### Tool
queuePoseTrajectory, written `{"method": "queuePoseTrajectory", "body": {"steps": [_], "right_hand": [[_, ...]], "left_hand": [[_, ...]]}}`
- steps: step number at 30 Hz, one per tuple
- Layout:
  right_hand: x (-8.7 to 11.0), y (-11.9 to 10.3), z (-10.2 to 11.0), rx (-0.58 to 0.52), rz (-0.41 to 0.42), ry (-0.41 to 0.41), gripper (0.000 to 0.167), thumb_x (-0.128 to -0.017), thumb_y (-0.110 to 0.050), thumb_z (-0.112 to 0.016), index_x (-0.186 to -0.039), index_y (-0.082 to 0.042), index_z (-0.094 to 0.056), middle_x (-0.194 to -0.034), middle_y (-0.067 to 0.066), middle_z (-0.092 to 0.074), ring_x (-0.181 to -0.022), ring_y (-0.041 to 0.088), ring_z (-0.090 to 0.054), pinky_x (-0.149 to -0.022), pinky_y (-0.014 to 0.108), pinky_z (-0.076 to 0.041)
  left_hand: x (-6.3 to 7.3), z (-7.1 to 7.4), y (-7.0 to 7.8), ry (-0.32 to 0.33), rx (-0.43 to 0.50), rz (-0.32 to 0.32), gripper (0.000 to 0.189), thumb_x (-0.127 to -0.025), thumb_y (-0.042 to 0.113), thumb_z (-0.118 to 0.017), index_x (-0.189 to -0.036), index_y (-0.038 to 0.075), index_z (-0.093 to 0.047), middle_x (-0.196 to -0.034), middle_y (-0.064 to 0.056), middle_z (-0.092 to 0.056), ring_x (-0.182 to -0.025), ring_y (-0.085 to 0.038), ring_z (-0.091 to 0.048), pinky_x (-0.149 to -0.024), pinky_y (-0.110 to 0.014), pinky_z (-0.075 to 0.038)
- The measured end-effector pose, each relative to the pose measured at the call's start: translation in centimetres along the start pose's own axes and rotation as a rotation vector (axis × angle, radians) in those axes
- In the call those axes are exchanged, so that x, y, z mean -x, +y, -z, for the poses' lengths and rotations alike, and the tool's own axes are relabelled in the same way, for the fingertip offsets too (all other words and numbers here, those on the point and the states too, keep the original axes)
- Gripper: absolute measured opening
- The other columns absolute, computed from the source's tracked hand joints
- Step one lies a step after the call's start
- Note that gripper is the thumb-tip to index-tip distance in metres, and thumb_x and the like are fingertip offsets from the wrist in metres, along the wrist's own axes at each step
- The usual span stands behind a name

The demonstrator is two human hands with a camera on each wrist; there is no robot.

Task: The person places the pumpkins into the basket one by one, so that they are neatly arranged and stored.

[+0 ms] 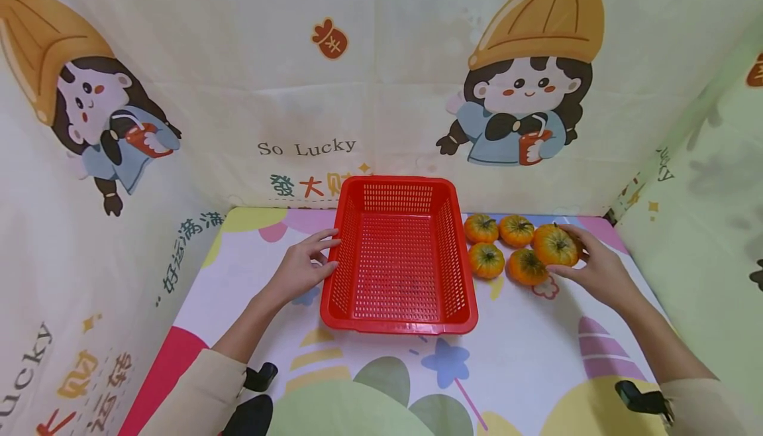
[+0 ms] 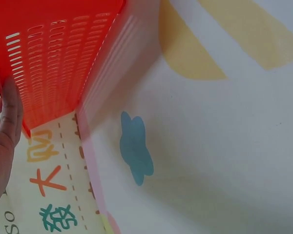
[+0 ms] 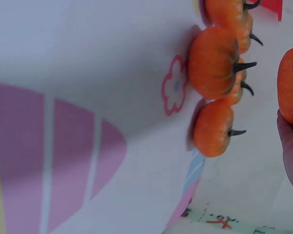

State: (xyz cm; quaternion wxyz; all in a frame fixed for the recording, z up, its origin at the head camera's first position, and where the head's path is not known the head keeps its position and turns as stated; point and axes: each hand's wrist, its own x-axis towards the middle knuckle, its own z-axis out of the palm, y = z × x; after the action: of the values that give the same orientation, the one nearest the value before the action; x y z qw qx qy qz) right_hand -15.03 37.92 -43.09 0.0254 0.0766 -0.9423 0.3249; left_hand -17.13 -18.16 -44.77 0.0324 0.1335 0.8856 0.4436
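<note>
A red plastic basket [image 1: 398, 327] with perforated walls stands in the middle of the table. At its left rim rests my left hand [image 1: 304, 265], fingers fairly straight and fingertips against the edge; the left wrist view shows them by the basket's outer wall [image 2: 58, 53]. My right hand [image 1: 602, 270] holds a small orange pumpkin [image 1: 556, 246] between thumb and fingers. In the right wrist view this held pumpkin [image 3: 289, 87] is raised over the others, partly cut off by the frame. Several more pumpkins [image 1: 485, 260] with dark stems sit right of the basket.
A colourful printed cloth [image 1: 381, 383] covers the table. Behind it hangs a cream cloth [image 1: 393, 124] with cartoon figures and lettering, and similar cloth closes off both sides. Black straps with small dark devices [image 1: 640, 397] are at both wrists.
</note>
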Motion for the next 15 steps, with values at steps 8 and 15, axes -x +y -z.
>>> {"method": "queuePoseTrajectory", "body": {"steps": [8, 15], "right_hand": [[-2.3, -3.2, -0.3, -0.001, 0.034, -0.045, 0.085, -0.089, -0.024, -0.083, -0.157, -0.005, -0.036, -0.152, 0.028, -0.045, -0.134, 0.050, -0.047, -0.103, 0.066, -0.042], [-4.1, -6.1, -1.2, -0.047, 0.027, -0.095, 0.087, -0.089, -0.029, -0.083, -0.158, -0.008, -0.035, -0.153, 0.026, -0.044, -0.136, 0.049, -0.046, -0.101, 0.065, -0.048]], "left_hand": [[0.0, 0.1, 0.2, -0.004, 0.006, 0.007, 0.052, -0.090, 0.011, -0.078, -0.141, 0.007, -0.064, -0.157, -0.002, -0.051, -0.087, -0.018, -0.068, -0.074, -0.028, -0.062], [-0.1, 0.1, 0.1, -0.006, 0.014, 0.016, 0.053, -0.090, 0.012, -0.078, -0.141, 0.006, -0.064, -0.157, -0.002, -0.051, -0.088, -0.018, -0.067, -0.074, -0.028, -0.062]]}}
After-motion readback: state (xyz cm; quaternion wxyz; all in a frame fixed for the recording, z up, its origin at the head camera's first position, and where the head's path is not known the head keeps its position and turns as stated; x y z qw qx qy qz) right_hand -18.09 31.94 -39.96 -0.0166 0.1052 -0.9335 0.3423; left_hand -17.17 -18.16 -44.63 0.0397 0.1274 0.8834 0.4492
